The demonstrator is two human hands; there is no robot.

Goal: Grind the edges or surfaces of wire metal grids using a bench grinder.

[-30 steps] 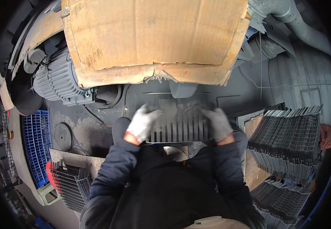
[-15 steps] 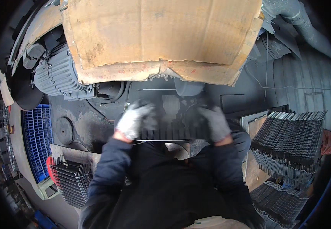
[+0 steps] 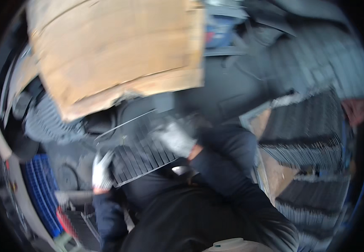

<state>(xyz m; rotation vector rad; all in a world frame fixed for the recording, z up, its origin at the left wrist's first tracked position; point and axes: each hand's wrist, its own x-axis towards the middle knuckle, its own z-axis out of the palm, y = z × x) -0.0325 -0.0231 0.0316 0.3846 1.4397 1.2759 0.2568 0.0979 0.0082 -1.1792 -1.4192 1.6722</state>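
A dark, flat wire rack (image 3: 142,153) with parallel bars and a thin bright rim is held tilted in front of my body. Wearing a white glove, my left hand (image 3: 102,171) is closed at the rack's left end, its thumb raised along the edge. My right hand (image 3: 175,138), in a greyish-white glove, is at the rack's right end; motion smears its fingers, and its exact hold is hard to make out.
A big cardboard sheet (image 3: 119,54) overhangs the far side. On the right are stacks of dark wire racks (image 3: 303,126); more racks (image 3: 83,227) lie lower left. A ribbed grey motor (image 3: 52,119) and a blue plastic crate (image 3: 41,189) are at the left.
Both hands have moved left with the rack, which has gone from nearly level to slanting, right end farther away. The whole view has swung, shifting the cardboard left.
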